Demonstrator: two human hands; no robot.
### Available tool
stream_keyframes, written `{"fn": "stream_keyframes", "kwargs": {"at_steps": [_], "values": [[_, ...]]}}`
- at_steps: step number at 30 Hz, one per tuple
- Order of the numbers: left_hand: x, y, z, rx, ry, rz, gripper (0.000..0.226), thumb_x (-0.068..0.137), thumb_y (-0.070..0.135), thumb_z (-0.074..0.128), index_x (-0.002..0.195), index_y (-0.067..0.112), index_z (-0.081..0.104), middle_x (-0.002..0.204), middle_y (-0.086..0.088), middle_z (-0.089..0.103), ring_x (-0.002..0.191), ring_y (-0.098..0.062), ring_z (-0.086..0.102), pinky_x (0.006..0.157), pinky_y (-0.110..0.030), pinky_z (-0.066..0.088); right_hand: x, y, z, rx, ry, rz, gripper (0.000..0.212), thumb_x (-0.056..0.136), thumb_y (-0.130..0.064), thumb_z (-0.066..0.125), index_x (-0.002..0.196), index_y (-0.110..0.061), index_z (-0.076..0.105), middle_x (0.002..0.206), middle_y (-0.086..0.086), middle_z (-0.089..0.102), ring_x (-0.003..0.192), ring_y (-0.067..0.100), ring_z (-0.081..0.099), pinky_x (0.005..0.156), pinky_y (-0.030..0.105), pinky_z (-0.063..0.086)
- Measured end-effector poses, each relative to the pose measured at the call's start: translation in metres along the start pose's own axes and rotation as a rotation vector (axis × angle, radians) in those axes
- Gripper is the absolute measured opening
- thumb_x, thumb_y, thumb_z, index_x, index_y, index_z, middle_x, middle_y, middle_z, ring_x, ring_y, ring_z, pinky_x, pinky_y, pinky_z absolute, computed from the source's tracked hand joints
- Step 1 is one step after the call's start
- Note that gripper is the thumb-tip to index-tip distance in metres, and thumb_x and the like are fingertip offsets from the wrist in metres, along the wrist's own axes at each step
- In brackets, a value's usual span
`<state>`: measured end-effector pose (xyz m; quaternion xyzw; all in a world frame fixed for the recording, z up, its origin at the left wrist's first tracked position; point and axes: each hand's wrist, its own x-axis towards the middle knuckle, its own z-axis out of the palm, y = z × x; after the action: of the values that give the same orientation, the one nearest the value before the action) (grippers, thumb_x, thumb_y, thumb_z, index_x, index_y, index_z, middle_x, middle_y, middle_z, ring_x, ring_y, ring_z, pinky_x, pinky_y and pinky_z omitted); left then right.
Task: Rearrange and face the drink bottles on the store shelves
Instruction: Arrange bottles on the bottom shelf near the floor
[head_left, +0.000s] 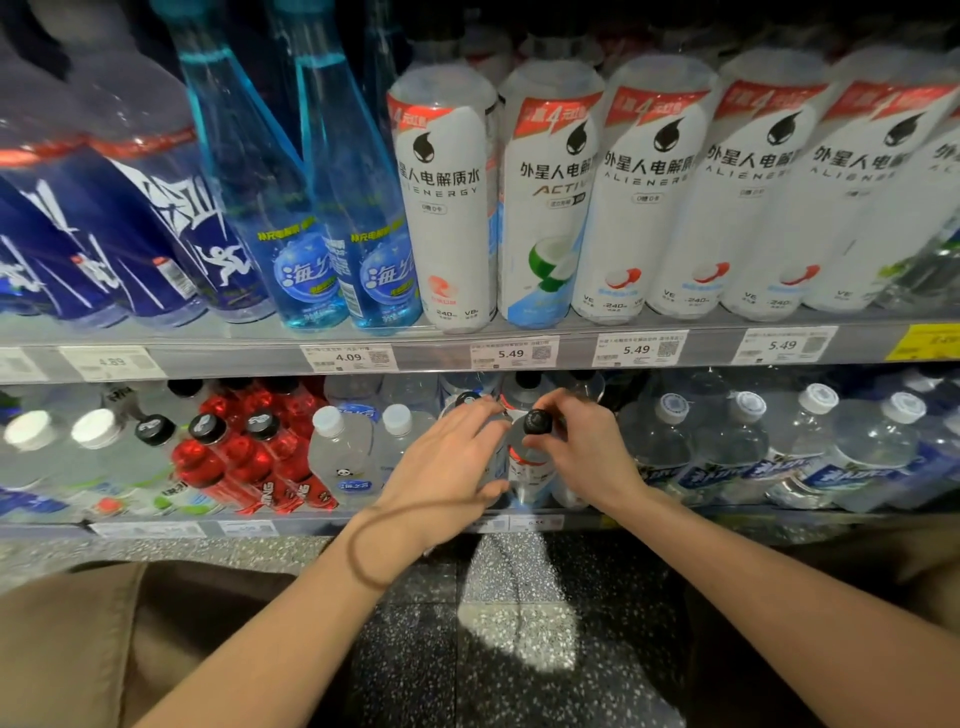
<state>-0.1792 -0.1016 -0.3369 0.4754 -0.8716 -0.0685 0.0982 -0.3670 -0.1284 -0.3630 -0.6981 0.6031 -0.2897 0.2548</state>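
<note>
Two hands (511, 457) over lower shelf (156, 529), speckled floor (519, 623).

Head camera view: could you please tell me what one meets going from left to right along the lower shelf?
White-capped bottles → red bottles → panda-label bottle → left hand → black-capped bottle, its cap pinched by the right hand → clear bottles with blue labels.

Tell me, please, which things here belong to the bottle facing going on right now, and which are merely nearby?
In hand:
- black-capped bottle, lower shelf
- right hand, pinching its cap
- left hand, fingers spread against the neighbouring bottle

Merely nearby:
- red bottles
- white Alienergy bottles above
- blue bottles
- price tags
</note>
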Motion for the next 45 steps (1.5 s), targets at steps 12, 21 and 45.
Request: {"fn": "stream_keyframes", "kwargs": {"at_steps": [12,21,45], "values": [[-0.001,0.005,-0.011,-0.038,0.040,-0.023,0.049,0.094,0.040,0.060,0.138,0.019,0.050,0.142,0.007,0.047,0.130,-0.013,0.044,0.106,-0.024,0.035,0.003,-0.014,-0.011,-0.118,-0.143,0.050,0.051,0.081,-0.029,0.079,0.126,-0.018,0.058,0.117,0.001,0.067,0.110,0.020,0.062,0.095,0.036,0.049],[0.011,0.023,-0.047,-0.044,0.347,-0.021,0.029,0.093,0.040,0.048,0.108,0.022,0.065,0.102,0.009,0.067,0.092,-0.015,0.067,0.058,-0.030,0.054,-0.008,-0.058,-0.068,-0.164,0.049,-0.117,0.007,0.091,-0.026,0.064,0.091,-0.023,0.071,0.081,-0.014,0.065,0.077,0.004,0.061,0.078,0.032,0.054],[0.053,0.049,-0.087,-0.428,0.725,-0.276,0.037,0.085,0.025,0.070,0.121,0.016,0.062,0.128,0.008,0.066,0.110,-0.012,0.067,0.095,-0.040,0.055,0.046,-0.157,-0.148,0.094,0.297,-0.287,0.086,0.082,-0.037,0.076,0.150,-0.024,0.027,0.140,-0.001,0.047,0.092,0.009,0.064,0.084,0.025,0.051]]}}
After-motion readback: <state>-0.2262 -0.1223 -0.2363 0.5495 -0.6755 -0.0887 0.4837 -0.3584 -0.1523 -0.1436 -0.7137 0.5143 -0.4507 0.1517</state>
